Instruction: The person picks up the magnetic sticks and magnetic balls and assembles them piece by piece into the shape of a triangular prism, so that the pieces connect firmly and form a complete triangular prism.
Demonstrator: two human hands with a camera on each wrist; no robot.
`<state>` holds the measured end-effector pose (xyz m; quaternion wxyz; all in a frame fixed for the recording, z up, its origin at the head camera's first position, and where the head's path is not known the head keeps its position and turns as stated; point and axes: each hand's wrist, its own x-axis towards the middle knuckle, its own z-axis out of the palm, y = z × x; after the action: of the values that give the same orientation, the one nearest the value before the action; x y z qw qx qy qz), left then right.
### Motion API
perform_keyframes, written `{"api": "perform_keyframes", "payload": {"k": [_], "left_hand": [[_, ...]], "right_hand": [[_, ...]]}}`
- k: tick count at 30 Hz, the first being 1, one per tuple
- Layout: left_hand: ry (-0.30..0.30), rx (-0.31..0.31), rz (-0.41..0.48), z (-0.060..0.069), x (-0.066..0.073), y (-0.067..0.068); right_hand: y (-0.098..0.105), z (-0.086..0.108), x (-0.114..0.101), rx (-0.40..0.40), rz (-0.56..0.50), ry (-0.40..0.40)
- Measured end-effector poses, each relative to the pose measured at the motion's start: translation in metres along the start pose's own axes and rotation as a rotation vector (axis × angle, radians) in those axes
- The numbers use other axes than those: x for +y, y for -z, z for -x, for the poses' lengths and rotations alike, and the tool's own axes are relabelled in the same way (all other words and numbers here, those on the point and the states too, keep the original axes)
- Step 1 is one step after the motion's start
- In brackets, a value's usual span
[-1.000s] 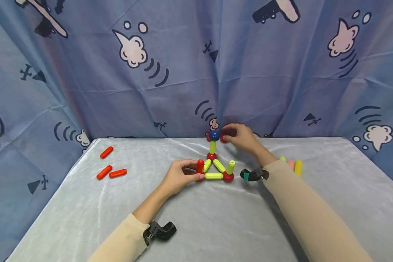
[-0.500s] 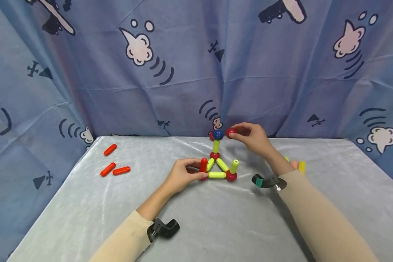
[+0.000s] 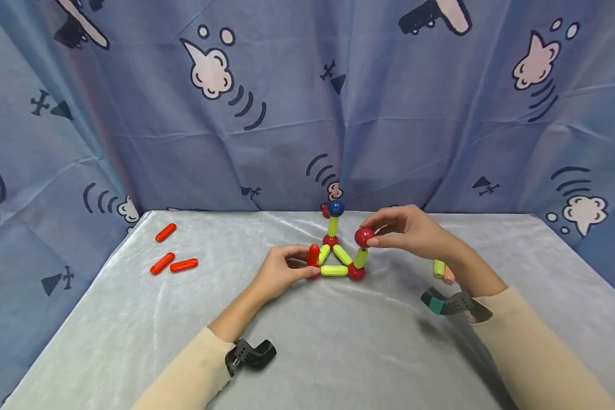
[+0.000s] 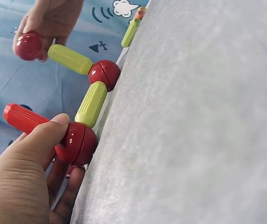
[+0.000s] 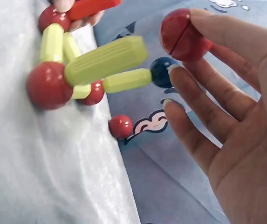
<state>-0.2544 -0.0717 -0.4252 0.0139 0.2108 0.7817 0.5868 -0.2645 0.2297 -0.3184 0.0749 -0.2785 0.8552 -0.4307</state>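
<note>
A triangle of yellow-green rods (image 3: 334,270) joined by red balls lies on the table, with an upright rod at each corner. The left hand (image 3: 282,273) grips the near-left corner ball (image 4: 79,143), beside its upright red rod (image 4: 25,119). Between thumb and fingers the right hand (image 3: 415,230) pinches a loose red ball (image 3: 364,237) just over the near-right yellow-green rod (image 5: 107,59). A small gap separates ball and rod in the right wrist view. On the far upright rod sits a blue ball (image 3: 335,208).
Several red rods (image 3: 184,265) lie at the left of the table (image 3: 107,341). A yellow-green rod (image 3: 439,268) and a pink rod (image 3: 448,275) are near the right forearm. Another red ball (image 5: 120,126) rests at the back edge, before the patterned curtain (image 3: 266,159).
The right hand has lifted the red ball from the back of the table and brought it nearer, over the near-right upright rod. The left hand keeps its grip at the corner.
</note>
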Motion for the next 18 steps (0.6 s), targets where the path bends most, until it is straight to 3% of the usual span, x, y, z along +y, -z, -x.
{"api": "perform_keyframes", "payload": {"k": [5, 8, 12, 15, 18], "left_hand": [[0.004, 0.007, -0.006, 0.0, -0.001, 0.004], [0.008, 0.005, -0.005, 0.0, -0.001, 0.004], [0.016, 0.001, -0.001, -0.001, -0.001, 0.003], [0.024, 0.002, 0.001, -0.001, -0.001, 0.002], [0.029, 0.006, 0.005, -0.001, 0.0, 0.001]], "right_hand": [[0.001, -0.005, 0.007, -0.037, 0.005, 0.017], [0.004, -0.014, 0.016, 0.055, -0.032, -0.013], [0.005, -0.04, 0.034, 0.185, -0.025, -0.11], [0.0, -0.066, 0.048, 0.159, 0.062, -0.137], [-0.005, -0.09, 0.055, 0.094, 0.128, -0.105]]}}
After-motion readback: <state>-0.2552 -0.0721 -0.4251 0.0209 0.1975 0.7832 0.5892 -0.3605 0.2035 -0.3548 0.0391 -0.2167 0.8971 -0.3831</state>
